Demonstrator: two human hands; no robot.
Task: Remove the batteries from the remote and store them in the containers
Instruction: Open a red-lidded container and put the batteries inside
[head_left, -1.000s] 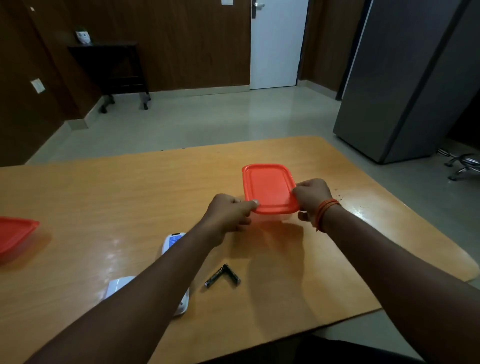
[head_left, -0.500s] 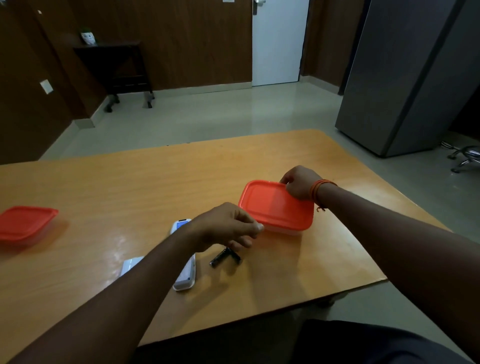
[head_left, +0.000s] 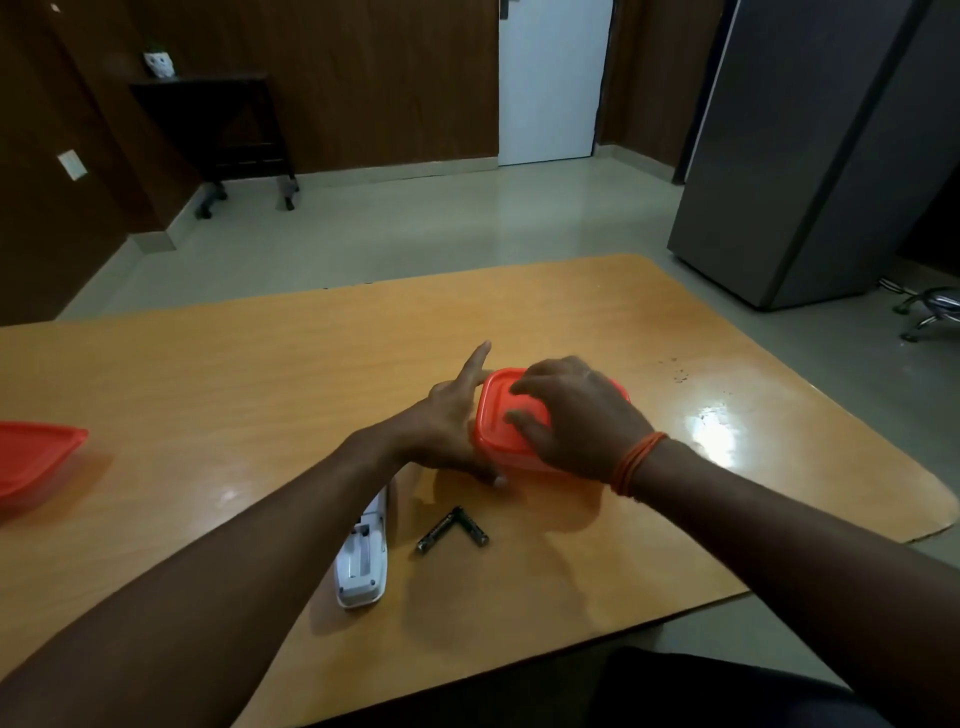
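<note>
A clear container with an orange lid stands in the middle of the wooden table. My right hand lies over the lid, fingers curved down on it. At the container's left end is my left hand, holding it with the thumb at the near corner and the index finger straight past the far corner. Two black batteries lie in a V on the table in front of the container. The white remote lies left of them, back up, its battery bay open and partly under my left forearm.
A second orange-lidded container sits at the table's left edge. The table's rounded right corner is near my right arm. Beyond the table are bare floor, a grey cabinet and a chair base.
The container has come nearer and turned. My right hand moved from its far edge onto the lid. My left hand went from above the batteries back to the container's left end.
</note>
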